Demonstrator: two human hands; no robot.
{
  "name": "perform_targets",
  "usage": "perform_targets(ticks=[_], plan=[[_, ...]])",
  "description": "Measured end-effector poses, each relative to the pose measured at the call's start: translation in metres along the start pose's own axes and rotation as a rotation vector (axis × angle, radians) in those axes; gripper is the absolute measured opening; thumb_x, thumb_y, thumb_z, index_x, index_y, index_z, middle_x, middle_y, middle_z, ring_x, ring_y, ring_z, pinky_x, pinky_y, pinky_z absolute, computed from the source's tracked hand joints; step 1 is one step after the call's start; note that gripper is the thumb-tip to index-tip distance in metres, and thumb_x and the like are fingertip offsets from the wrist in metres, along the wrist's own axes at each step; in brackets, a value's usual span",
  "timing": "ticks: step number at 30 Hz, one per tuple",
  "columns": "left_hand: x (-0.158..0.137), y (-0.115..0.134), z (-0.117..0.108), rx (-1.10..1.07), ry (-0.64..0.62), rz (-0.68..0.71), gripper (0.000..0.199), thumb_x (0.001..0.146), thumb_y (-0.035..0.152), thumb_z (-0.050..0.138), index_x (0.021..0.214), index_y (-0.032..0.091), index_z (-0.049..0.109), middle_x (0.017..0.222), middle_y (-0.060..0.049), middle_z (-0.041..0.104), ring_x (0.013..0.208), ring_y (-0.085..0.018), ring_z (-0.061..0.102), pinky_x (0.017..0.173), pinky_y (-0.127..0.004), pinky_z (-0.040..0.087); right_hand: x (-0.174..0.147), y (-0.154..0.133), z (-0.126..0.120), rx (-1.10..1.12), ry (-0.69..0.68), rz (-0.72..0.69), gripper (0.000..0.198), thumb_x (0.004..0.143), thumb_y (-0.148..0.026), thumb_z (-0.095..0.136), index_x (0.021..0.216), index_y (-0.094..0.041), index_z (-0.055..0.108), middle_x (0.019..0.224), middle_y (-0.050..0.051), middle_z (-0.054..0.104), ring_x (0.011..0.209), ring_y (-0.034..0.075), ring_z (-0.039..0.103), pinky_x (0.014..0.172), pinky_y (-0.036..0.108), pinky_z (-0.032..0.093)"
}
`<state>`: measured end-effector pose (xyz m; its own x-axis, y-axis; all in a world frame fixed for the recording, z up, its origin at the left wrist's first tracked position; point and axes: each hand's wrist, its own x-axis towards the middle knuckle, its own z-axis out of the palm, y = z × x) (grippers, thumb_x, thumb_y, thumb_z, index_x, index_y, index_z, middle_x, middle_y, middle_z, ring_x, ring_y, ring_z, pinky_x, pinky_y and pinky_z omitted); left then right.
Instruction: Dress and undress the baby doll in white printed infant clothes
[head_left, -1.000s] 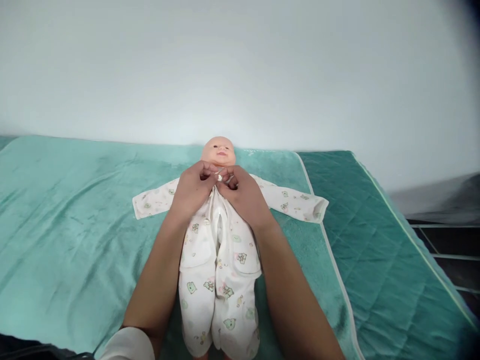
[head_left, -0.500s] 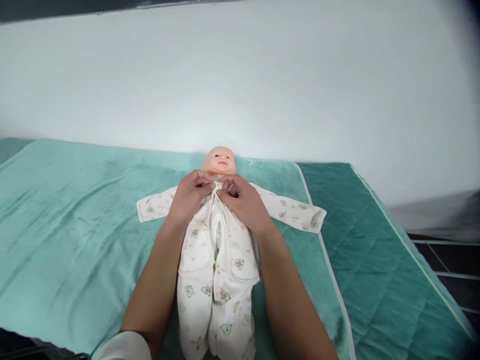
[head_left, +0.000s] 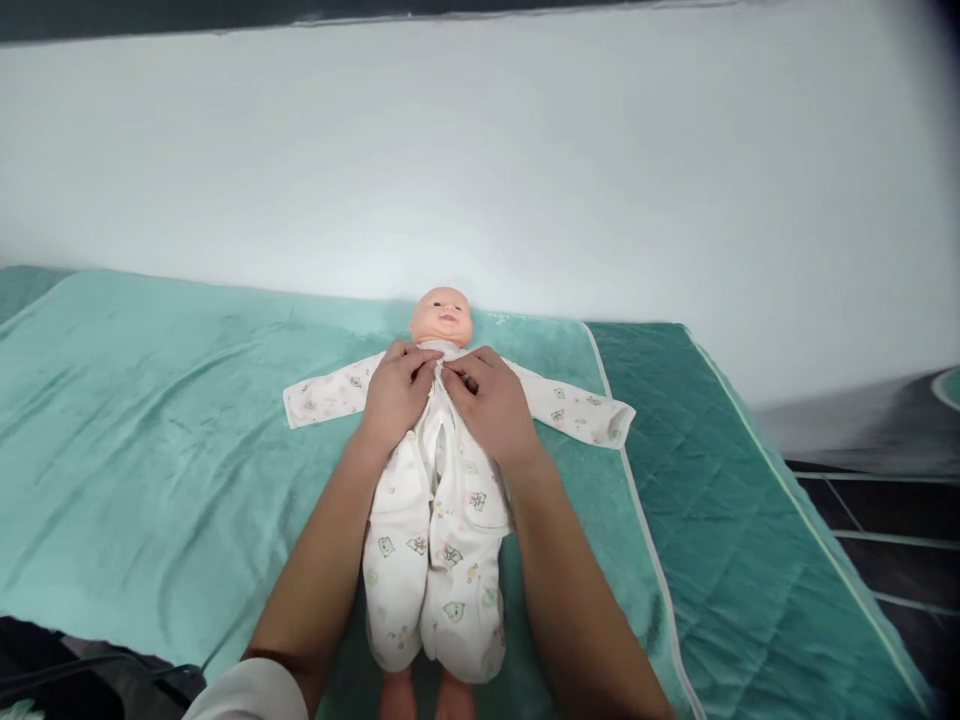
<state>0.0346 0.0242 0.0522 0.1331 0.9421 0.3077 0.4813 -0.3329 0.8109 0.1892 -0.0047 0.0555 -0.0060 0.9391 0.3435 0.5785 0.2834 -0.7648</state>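
Note:
A baby doll (head_left: 441,316) lies on its back with its head toward the wall. It wears a white jacket (head_left: 574,408) with small animal prints, its sleeves spread to both sides, and matching trousers (head_left: 461,608). My left hand (head_left: 401,392) pinches one front edge of the jacket just below the collar. Opposite it, my right hand (head_left: 487,400) pinches the other edge, the fingertips of both hands almost touching. Below them the jacket front parts. Whatever fastener may be between the fingers is too small to make out. The doll's bare feet show past the trouser legs.
A light green blanket (head_left: 150,430) lies under the doll, over a darker quilted green cover (head_left: 712,520) on the right. A white wall (head_left: 480,160) rises behind. Dark floor tiles (head_left: 892,510) show at the right, and a dark cable (head_left: 97,660) at the lower left.
Both hands keep their pinch at the jacket's neck, with the fingers slightly shifted. The view has moved a little, so the doll's feet now show at the bottom.

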Motion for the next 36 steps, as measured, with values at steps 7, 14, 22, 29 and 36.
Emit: perform_targets(ticks=[7, 14, 22, 29, 36], plan=[[-0.012, 0.005, -0.014, -0.115, -0.003, 0.015, 0.018, 0.095, 0.026, 0.059, 0.100, 0.020, 0.075, 0.098, -0.003, 0.067, 0.087, -0.015, 0.062, 0.083, -0.029, 0.048, -0.020, -0.010, -0.014, -0.030, -0.139, 0.071, 0.037, 0.099, -0.041, 0.057, 0.131, -0.026, 0.066, 0.109, 0.006, 0.056, 0.093, 0.019, 0.060, 0.089, 0.036, 0.048], [-0.023, 0.021, -0.041, -0.112, -0.267, -0.051, 0.010, 0.088, 0.031, 0.069, 0.087, 0.021, 0.071, 0.089, 0.000, 0.065, 0.076, -0.013, 0.055, 0.070, -0.027, 0.043, -0.038, -0.042, -0.025, -0.295, -0.173, 0.229, 0.022, 0.091, -0.038, 0.068, 0.089, -0.021, 0.053, 0.089, 0.001, 0.057, 0.071, 0.016, 0.050, 0.064, 0.029, 0.034], [-0.029, 0.030, -0.036, -0.144, -0.253, -0.128, 0.011, 0.088, 0.030, 0.065, 0.084, 0.020, 0.067, 0.081, 0.000, 0.067, 0.073, -0.014, 0.057, 0.067, -0.027, 0.042, -0.033, -0.025, -0.028, 0.002, -0.196, 0.281, 0.020, 0.094, -0.042, 0.058, 0.090, -0.022, 0.056, 0.080, -0.001, 0.062, 0.074, 0.017, 0.055, 0.070, 0.031, 0.039], [-0.036, 0.040, -0.016, -0.309, -0.140, -0.264, 0.012, 0.085, 0.031, 0.068, 0.085, 0.020, 0.070, 0.070, 0.002, 0.063, 0.062, -0.012, 0.055, 0.060, -0.025, 0.041, -0.039, -0.014, -0.023, 0.140, -0.102, 0.289, 0.019, 0.091, -0.039, 0.059, 0.089, -0.020, 0.063, 0.076, -0.001, 0.062, 0.070, 0.014, 0.052, 0.069, 0.029, 0.037], [-0.041, 0.029, -0.013, -0.357, -0.133, -0.269, 0.015, 0.086, 0.032, 0.067, 0.088, 0.019, 0.074, 0.072, 0.001, 0.064, 0.065, -0.012, 0.055, 0.064, -0.025, 0.043, -0.040, 0.006, -0.017, 0.509, -0.050, 0.400, 0.030, 0.085, -0.048, 0.070, 0.093, -0.019, 0.072, 0.085, 0.000, 0.066, 0.079, 0.014, 0.056, 0.074, 0.027, 0.043]])
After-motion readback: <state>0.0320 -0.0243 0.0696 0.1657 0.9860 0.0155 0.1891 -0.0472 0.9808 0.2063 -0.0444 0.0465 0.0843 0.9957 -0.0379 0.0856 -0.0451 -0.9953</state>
